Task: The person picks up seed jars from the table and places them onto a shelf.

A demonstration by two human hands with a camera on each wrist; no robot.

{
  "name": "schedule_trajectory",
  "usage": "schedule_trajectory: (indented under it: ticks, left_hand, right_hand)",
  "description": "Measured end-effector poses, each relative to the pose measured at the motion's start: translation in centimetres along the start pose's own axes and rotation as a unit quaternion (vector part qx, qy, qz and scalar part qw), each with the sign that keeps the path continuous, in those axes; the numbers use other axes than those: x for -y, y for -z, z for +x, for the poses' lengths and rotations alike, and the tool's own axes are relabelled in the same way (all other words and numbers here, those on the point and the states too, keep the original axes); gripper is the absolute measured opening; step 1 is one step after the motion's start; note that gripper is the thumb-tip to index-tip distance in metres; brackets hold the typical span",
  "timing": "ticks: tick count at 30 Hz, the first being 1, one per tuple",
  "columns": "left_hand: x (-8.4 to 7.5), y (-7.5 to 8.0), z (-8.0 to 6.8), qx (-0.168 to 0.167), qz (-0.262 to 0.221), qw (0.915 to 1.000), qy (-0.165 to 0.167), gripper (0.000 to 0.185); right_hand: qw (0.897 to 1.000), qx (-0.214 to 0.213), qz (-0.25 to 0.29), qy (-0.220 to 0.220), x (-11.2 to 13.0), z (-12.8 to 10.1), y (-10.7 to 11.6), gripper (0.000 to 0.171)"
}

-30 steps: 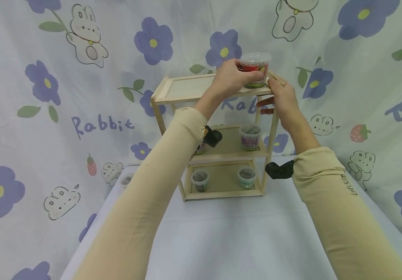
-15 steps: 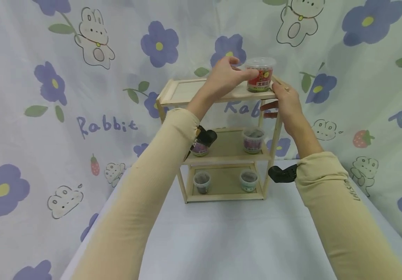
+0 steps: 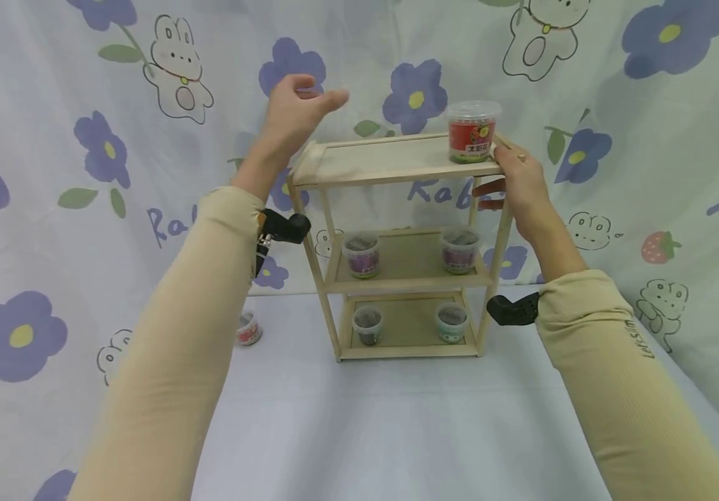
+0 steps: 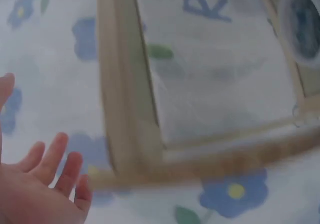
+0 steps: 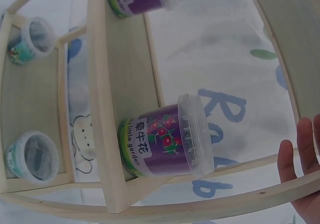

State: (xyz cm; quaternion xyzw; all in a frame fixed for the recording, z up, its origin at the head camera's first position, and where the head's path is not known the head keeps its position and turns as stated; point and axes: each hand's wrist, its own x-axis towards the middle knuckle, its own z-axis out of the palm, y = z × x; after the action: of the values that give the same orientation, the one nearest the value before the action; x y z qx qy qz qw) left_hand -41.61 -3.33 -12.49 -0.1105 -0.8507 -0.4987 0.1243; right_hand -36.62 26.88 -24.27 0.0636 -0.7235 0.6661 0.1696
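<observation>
A three-tier wooden shelf [image 3: 397, 170] stands on the white table. A red-labelled cup with a clear lid [image 3: 473, 132] sits at the right end of its top tier. My left hand [image 3: 299, 104] hovers open above the shelf's top left corner and holds nothing; the left wrist view shows its fingers [image 4: 47, 169] beside the blurred corner of the wooden shelf [image 4: 130, 134]. My right hand [image 3: 509, 174] grips the top right corner, thumb on the rail and fingers underneath. Its fingers [image 5: 300, 159] show under the top tier in the right wrist view.
Two purple cups [image 3: 363, 255] [image 3: 459, 249] stand on the middle tier, two clear cups [image 3: 368, 325] [image 3: 452, 322] on the bottom tier. A small red cup [image 3: 249, 328] sits on the table left of the shelf. A flower-and-rabbit cloth [image 3: 83, 139] hangs behind.
My left hand has let go of the red cup and moved up and to the left, past the shelf's left end. The cup stays on the top tier. The right hand keeps its grip.
</observation>
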Motion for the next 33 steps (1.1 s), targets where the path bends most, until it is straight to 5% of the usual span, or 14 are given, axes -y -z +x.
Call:
schedule_trajectory:
  ticks: [6,11,20,30,33]
  left_hand:
    - [6.1,4.1,-0.3,-0.065,-0.008,0.9963,0.056,0.08]
    - [12.1,5.6,-0.9,-0.065,0.012,0.9938,0.09,0.091]
    - [22.6,5.4,-3.7,-0.03,0.076,0.9869,0.139,0.1]
    - [33.8,4.8,-9.1,-0.037,0.167,0.9486,0.267,0.107]
    - [36.8,3.8,-10.5,-0.023,0.168,0.9451,0.279,0.109]
  right_hand:
    - [1.0,0.0,0.001,0.001,0.2,0.0,0.3,0.059]
    - [1.0,-0.006,-0.002,-0.002,0.2,0.1,0.7,0.057]
    - [1.0,-0.005,0.002,-0.003,0.0,0.2,0.5,0.056]
    - [1.0,-0.003,-0.007,0.001,0.0,0.4,-0.1,0.055]
    - [1.0,-0.003,-0.012,-0.001,0.0,0.4,-0.2,0.056]
